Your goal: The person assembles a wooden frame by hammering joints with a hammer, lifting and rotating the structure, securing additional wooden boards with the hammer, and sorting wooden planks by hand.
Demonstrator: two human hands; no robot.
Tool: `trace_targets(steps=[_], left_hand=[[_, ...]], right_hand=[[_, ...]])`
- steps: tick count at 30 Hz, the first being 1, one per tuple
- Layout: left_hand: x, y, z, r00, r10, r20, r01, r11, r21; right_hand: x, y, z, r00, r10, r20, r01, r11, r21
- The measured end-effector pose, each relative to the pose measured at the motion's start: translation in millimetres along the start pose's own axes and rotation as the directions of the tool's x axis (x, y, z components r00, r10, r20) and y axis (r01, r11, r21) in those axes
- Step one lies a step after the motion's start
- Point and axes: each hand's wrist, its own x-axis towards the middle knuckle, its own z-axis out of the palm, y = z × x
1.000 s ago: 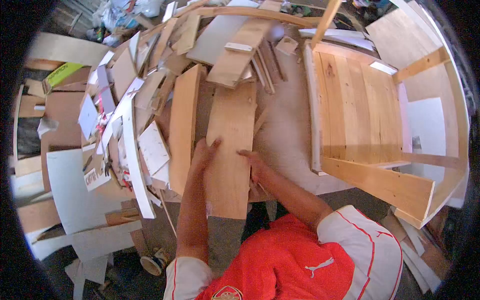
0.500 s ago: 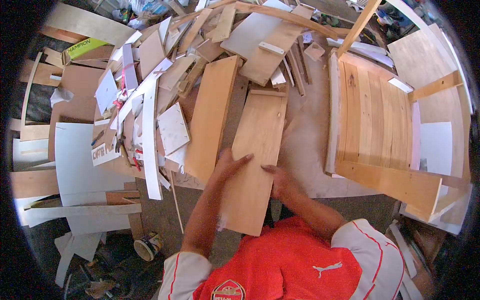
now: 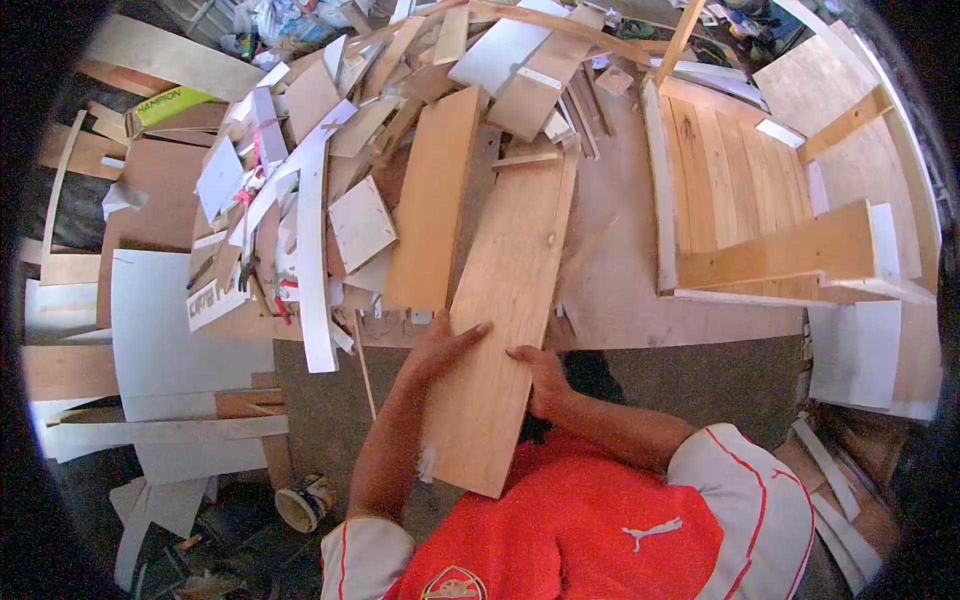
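Note:
A long wooden board lies lengthwise before me, its near end at my chest and its far end over the workbench. A narrow wooden strip crosses that far end. My left hand grips the board's left edge, thumb on the upper face and fingers hidden beneath. On the right edge, my right hand holds it the same way, thumb on top. Just left of this board lies another plain wooden plank on the bench.
Scrap wood and white offcuts cover the bench's left side. A slatted wooden frame stands at the right, with a rail toward me. White sheets lie at the left, and a paint tub sits on the floor.
The held board and both hands have moved slightly toward me and to the left. My head view has shifted, so the bench and slatted frame appear displaced.

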Motion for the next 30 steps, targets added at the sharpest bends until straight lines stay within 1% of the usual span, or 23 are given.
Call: trace_targets(steps=[1,2,5,7,8,10,11,13,14,15,16,18,20,22,23,24,25,26,27,28,29,30], left_hand=[[-9,-4,-2,1.0,0.013,-0.003,-0.013,0.999,-0.043],[-17,-6,-5,1.0,0.009,0.019,-0.008,0.999,-0.049],[-47,7,-11,0.995,-0.008,0.096,0.016,0.997,-0.082],[-61,12,-14,0.987,-0.029,0.158,0.049,0.991,-0.121],[-64,10,-13,0.986,-0.022,0.164,0.044,0.99,-0.132],[-63,2,-11,0.983,-0.008,0.184,0.035,0.989,-0.144],[-58,-5,-10,0.986,0.06,0.156,-0.039,0.99,-0.133],[-54,-13,-7,0.976,0.189,0.111,-0.177,0.978,-0.107],[-52,-15,-6,0.975,0.212,0.058,-0.204,0.971,-0.122],[-54,-4,-6,0.972,0.236,0.007,-0.232,0.963,-0.135],[-54,8,-7,0.964,0.264,-0.043,-0.267,0.953,-0.144],[-56,36,-16,0.97,0.235,-0.067,-0.241,0.963,-0.119],[-42,44,-25,0.96,0.262,-0.099,-0.276,0.943,-0.188],[-16,36,-35,0.931,0.333,-0.147,-0.364,0.867,-0.341],[-7,40,-44,0.924,0.341,-0.172,-0.38,0.864,-0.329],[3,46,-52,0.918,0.346,-0.194,-0.393,0.863,-0.318],[11,51,-59,0.915,0.346,-0.209,-0.398,0.864,-0.308],[11,66,-68,0.904,0.303,-0.301,-0.339,0.938,-0.071],[27,64,-77,0.901,0.3,-0.312,-0.342,0.935,-0.09],[49,56,-88,0.899,0.294,-0.324,-0.343,0.933,-0.107],[65,55,-94,0.897,0.289,-0.336,-0.346,0.93,-0.122],[65,67,-96,0.866,0.317,-0.388,-0.361,0.932,-0.044]], right_hand=[[-8,8,1,1.0,-0.015,0.007,0.015,1.0,-0.011],[-16,14,3,0.999,-0.03,0.013,0.03,0.999,-0.023],[-39,29,16,0.991,-0.121,-0.054,0.12,0.993,-0.02],[-53,31,19,0.992,-0.122,-0.019,0.122,0.992,0.014],[-59,33,18,0.993,-0.12,-0.004,0.12,0.992,0.032],[-66,37,17,0.991,-0.114,-0.065,0.114,0.994,-0.006],[-68,38,17,0.989,-0.113,-0.098,0.112,0.993,-0.022],[-84,35,29,0.972,-0.233,-0.024,0.233,0.973,0.007],[-90,34,33,0.956,-0.292,0.011,0.292,0.956,0.025],[-76,39,22,0.907,-0.411,0.092,0.419,0.903,-0.098],[-47,45,2,0.836,-0.515,0.187,0.546,0.812,-0.207],[-36,31,4,0.812,-0.533,0.238,0.581,0.781,-0.231],[-48,-10,49,0.915,-0.373,0.156,0.387,0.92,-0.069],[-21,-32,63,0.931,-0.33,0.154,0.351,0.926,-0.141],[-1,-42,68,0.939,-0.308,0.153,0.333,0.927,-0.174],[45,-44,58,0.8,-0.481,0.359,0.589,0.743,-0.317],[107,-39,37,0.607,-0.557,0.567,0.793,0.477,-0.379],[124,-47,45,0.601,-0.532,0.597,0.795,0.476,-0.376],[139,-56,53,0.594,-0.505,0.627,0.797,0.475,-0.372],[118,-76,90,0.772,-0.399,0.495,0.59,0.739,-0.325],[110,-91,118,0.898,-0.228,0.377,0.325,0.92,-0.218],[121,-100,131,0.903,-0.217,0.371,0.315,0.922,-0.227]])
